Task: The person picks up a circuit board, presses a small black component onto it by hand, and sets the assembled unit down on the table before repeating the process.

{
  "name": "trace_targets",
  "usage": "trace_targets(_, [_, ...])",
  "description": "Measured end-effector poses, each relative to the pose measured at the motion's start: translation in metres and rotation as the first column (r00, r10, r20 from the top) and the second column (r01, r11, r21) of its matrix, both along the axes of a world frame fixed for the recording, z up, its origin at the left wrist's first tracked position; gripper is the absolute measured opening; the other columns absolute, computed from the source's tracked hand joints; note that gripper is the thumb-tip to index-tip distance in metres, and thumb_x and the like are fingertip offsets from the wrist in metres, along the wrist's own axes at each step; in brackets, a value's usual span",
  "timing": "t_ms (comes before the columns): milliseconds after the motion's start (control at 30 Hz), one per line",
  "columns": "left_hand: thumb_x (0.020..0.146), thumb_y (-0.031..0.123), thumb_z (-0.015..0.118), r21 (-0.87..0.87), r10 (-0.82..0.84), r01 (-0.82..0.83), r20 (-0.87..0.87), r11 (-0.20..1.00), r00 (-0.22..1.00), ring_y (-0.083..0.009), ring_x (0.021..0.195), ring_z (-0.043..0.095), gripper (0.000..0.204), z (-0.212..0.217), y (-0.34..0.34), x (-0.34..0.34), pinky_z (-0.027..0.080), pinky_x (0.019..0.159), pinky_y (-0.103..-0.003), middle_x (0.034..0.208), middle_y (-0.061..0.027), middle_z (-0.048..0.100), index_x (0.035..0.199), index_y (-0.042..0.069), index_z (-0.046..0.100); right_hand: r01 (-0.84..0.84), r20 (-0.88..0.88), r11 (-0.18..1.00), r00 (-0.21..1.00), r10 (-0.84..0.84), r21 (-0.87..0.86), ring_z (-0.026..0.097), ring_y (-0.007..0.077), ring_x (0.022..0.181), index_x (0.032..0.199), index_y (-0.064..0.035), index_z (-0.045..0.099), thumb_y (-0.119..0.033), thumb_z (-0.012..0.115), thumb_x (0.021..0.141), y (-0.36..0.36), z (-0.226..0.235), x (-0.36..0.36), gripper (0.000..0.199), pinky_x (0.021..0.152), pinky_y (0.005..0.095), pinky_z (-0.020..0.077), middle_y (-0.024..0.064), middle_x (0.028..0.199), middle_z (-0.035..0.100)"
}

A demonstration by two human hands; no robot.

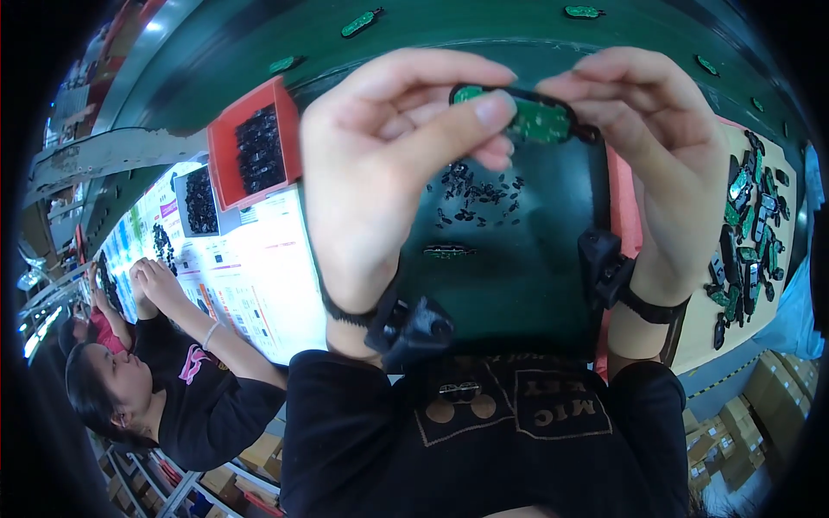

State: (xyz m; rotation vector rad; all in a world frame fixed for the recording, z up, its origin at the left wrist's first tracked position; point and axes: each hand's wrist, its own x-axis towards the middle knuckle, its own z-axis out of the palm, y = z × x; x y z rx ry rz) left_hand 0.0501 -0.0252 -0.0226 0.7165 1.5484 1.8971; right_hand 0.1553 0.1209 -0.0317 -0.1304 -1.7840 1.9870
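One big green belt (466, 26) down to tiny black bits (471, 197)

So the belt runs along the far side. Closer in there's a dark green mat (535, 293), then a tan tray (693, 341) off to the right with a heap of green-and-black units (748, 233), and a red bin (223, 173) of black parts (261, 151) on the left. Left hand (367, 164) is pinching a black-rimmed green board (544, 123) by its left end, right hand (661, 134) grips the right end, up above the mat. Bits are scattered on the mat.
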Motion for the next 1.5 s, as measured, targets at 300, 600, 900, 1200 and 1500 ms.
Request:
trace_targets(300, [0.073, -0.001, 0.058, -0.173, 0.098, -0.086, 0.061, 0.981, 0.993, -0.0098, 0.057, 0.057, 0.011, -0.107, 0.067, -0.128, 0.045, 0.049, -0.019, 0.069, -0.0027, 0.060, 0.084, -0.003, 0.060, 0.041, 0.236, 0.824, 0.949, -0.209, 0.565, 0.058, 0.0126, 0.081, 0.090, 0.0004, 0.059, -0.005, 0.058, 0.078, 0.053, -0.054, -0.035, 0.014, 0.074, 0.0221, 0.0450, 0.0061, 0.088, 0.061])
trace_targets(600, [0.069, 0.005, 0.064, -0.582, 0.023, -0.520, -0.652, 0.624, 0.757, -0.0149, 0.065, 0.060, 0.013, -0.104, 0.087, -0.134, 0.048, 0.060, -0.024, 0.070, -0.0101, 0.060, 0.080, 0.000, 0.061, -0.147, 0.339, 0.593, 0.913, -0.227, 0.792, 0.056, 0.0139, 0.064, 0.078, 0.0001, 0.061, -0.003, 0.061, 0.070, 0.051, -0.098, -0.059, 0.008, 0.062, 0.0235, 0.0455, 0.0084, 0.072, 0.058])
trace_targets(900, [0.073, 0.030, 0.063, -0.402, -0.196, -0.864, -0.914, 0.303, 0.356, -0.0302, 0.086, 0.059, 0.031, -0.126, 0.024, -0.211, 0.046, 0.077, -0.036, 0.087, -0.0167, 0.062, 0.093, 0.007, 0.063, -0.136, 0.326, 0.645, 0.927, -0.185, 0.752, 0.057, 0.0201, 0.062, 0.070, -0.0014, 0.062, -0.004, 0.061, 0.066, 0.040, -0.101, -0.065, 0.005, 0.061, 0.0280, 0.0463, 0.0104, 0.067, 0.059])
trace_targets(1200, [0.070, 0.035, 0.064, -0.606, -0.144, -0.767, -0.795, 0.209, 0.589, -0.0300, 0.088, 0.058, 0.032, -0.118, 0.022, -0.206, 0.045, 0.076, -0.036, 0.091, -0.0135, 0.062, 0.088, 0.009, 0.064, -0.134, 0.323, 0.621, 0.925, -0.201, 0.772, 0.054, 0.0150, 0.059, 0.071, -0.0001, 0.061, -0.003, 0.065, 0.065, 0.041, -0.104, -0.061, 0.008, 0.058, 0.0248, 0.0450, 0.0084, 0.066, 0.056])
trace_targets(1500, [0.071, 0.002, 0.061, -0.193, 0.298, -0.699, -0.804, 0.688, 0.515, -0.0116, 0.060, 0.055, 0.007, -0.051, 0.020, -0.122, 0.045, 0.060, -0.022, 0.064, -0.0065, 0.056, 0.077, 0.000, 0.059, -0.174, 0.354, 0.474, 0.878, -0.322, 0.863, 0.056, 0.0173, 0.060, 0.067, -0.0011, 0.059, -0.006, 0.065, 0.065, 0.032, -0.107, -0.062, 0.008, 0.059, 0.0267, 0.0451, 0.0086, 0.069, 0.057])
